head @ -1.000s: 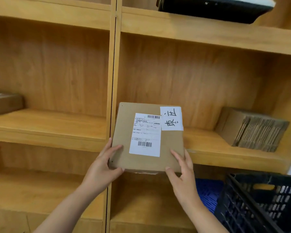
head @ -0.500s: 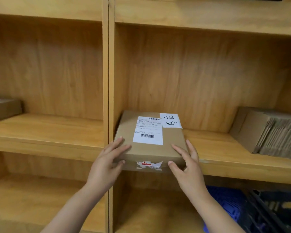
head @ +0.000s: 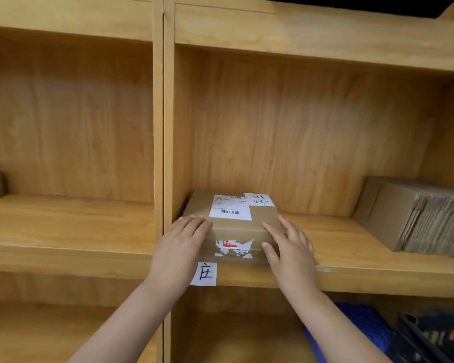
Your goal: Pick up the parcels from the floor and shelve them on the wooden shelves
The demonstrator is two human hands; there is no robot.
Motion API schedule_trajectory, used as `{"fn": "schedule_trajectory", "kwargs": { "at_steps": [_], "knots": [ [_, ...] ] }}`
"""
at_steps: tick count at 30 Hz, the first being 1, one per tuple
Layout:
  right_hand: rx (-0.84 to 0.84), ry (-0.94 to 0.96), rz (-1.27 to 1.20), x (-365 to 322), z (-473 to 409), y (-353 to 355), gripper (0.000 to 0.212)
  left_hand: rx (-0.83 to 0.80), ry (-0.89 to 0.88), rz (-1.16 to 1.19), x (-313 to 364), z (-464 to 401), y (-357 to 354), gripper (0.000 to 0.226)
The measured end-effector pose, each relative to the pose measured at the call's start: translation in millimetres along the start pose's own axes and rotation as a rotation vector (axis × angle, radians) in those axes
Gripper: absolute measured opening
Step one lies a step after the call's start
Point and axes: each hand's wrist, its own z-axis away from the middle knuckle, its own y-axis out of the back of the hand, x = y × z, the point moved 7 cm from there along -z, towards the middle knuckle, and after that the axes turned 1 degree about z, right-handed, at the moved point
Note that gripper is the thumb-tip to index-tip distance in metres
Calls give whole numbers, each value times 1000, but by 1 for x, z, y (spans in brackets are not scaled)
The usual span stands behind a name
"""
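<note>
Warm, even indoor light; soft overall blur, wide-angle bowing at the edges.

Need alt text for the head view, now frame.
Two bare hands, left hand and right hand, rest flat on a brown cardboard parcel with white shipping label lying on a light wooden shelf, beside its left divider; a stack of folded cardboard boxes sits farther right.

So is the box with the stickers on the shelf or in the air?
On the shelf. The box lies flat on the board.
</note>
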Motion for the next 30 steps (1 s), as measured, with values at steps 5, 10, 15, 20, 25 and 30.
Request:
{"fn": "schedule_trajectory", "kwargs": {
  "at_steps": [5,10,15,20,25,30],
  "knots": [
    [-8,36,124,-4,-18,-15,45,-62,19,-106,-3,-15,-13,74],
    [-26,34,185,-1,-30,-28,50,-91,30,-155,-7,-27,-23,67],
    [-36,34,159,1,-36,-36,53,-106,51,-190,-8,-31,-29,60],
    [-33,42,137,2,-37,-37,55,-93,65,-226,-7,-31,-32,69],
    [-85,28,121,6,-38,-34,62,-160,93,-253,2,-14,-27,89],
    [-33,-8,137,10,-21,-31,92,-264,90,-303,5,23,-22,83]
  ]
}}
